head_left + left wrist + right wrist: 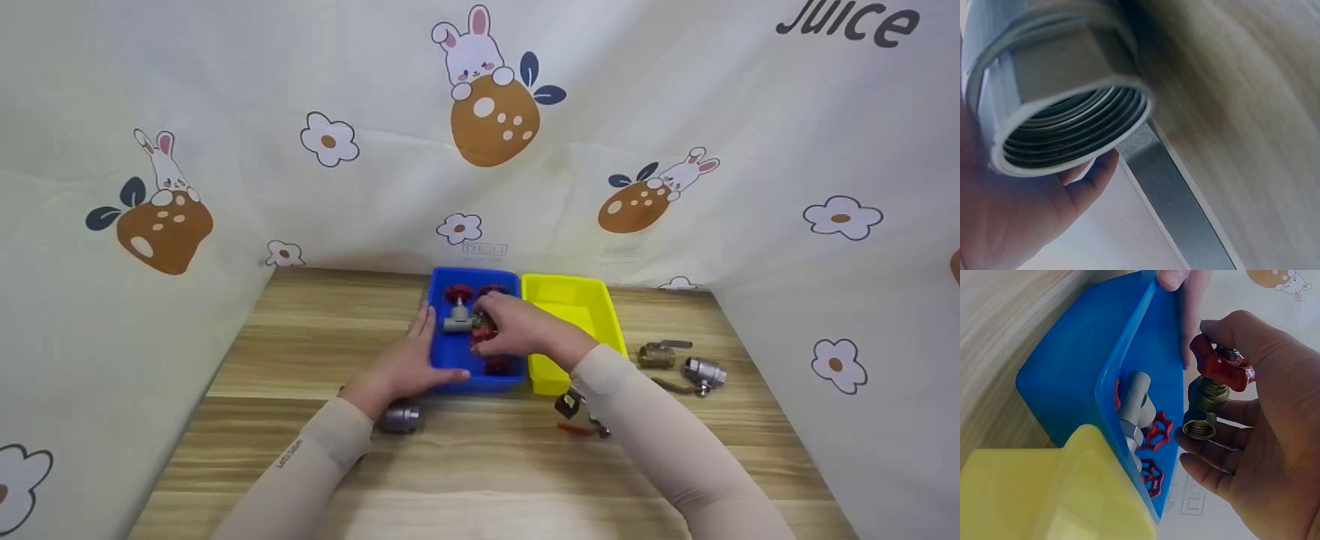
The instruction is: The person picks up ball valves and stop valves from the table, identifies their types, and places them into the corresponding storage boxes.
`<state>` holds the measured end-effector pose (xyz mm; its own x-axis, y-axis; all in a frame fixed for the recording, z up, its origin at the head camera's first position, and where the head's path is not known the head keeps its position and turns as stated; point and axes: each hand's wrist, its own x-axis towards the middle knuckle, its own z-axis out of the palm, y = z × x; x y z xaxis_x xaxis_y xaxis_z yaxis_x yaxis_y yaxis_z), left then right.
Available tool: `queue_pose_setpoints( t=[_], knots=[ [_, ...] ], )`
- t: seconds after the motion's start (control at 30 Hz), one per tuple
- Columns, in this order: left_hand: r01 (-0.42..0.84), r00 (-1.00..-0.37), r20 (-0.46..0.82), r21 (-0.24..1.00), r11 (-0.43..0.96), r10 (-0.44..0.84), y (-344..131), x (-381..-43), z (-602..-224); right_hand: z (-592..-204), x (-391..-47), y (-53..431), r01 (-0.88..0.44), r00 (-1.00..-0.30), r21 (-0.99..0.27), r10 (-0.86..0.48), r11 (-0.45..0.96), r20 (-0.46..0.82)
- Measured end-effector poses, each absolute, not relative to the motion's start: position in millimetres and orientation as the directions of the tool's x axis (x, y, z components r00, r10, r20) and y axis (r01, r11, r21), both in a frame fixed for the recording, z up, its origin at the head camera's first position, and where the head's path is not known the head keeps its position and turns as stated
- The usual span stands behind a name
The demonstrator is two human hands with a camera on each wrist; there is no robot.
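My right hand (pixel 517 322) is over the blue bin (pixel 450 358). It pinches a brass gate valve (pixel 1207 399) by its red handwheel, and the threaded mouth of the valve shows in the right wrist view. Inside the bin lie a grey valve (pixel 459 321) with a red handwheel and other valves with red wheels. My left hand (pixel 405 367) steadies the bin, with straight fingers along its left side and the thumb at the front rim. Close to the left wrist lies a silver threaded valve (pixel 1067 62), large in the left wrist view.
A yellow bin (pixel 559 296) stands against the blue one on the right. Further right are a brass ball valve (pixel 658 355) with a lever and a silver valve (pixel 703 370). A red-orange lever (pixel 576 429) lies in front, partly behind the right sleeve. Patterned cloth encloses the table.
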<state>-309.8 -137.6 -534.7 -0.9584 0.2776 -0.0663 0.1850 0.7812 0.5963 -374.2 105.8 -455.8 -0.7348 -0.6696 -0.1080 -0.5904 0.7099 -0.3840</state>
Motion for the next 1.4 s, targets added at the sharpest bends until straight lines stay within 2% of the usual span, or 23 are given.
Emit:
queue_pose_setpoints(
  t=[0.4, 1.1, 1.4],
  knots=[
    [0.182, -0.961, -0.060, 0.597, 0.781, 0.269, -137.8, -313.3, -541.8, -456.2, -375.6, 93.7, -0.618, -0.722, -0.355, -0.685, 0.702, -0.097],
    [0.175, -0.962, -0.066, 0.599, 0.781, 0.267, -138.2, -313.3, -541.8, -453.5, -377.9, 72.2, -0.578, -0.728, -0.295, -0.644, 0.761, -0.235],
    [0.208, -0.957, -0.035, 0.610, 0.765, 0.288, -137.1, -311.5, -540.3, -458.2, -381.0, 68.4, -0.626, -0.712, -0.251, -0.673, 0.738, -0.201]
  ],
)
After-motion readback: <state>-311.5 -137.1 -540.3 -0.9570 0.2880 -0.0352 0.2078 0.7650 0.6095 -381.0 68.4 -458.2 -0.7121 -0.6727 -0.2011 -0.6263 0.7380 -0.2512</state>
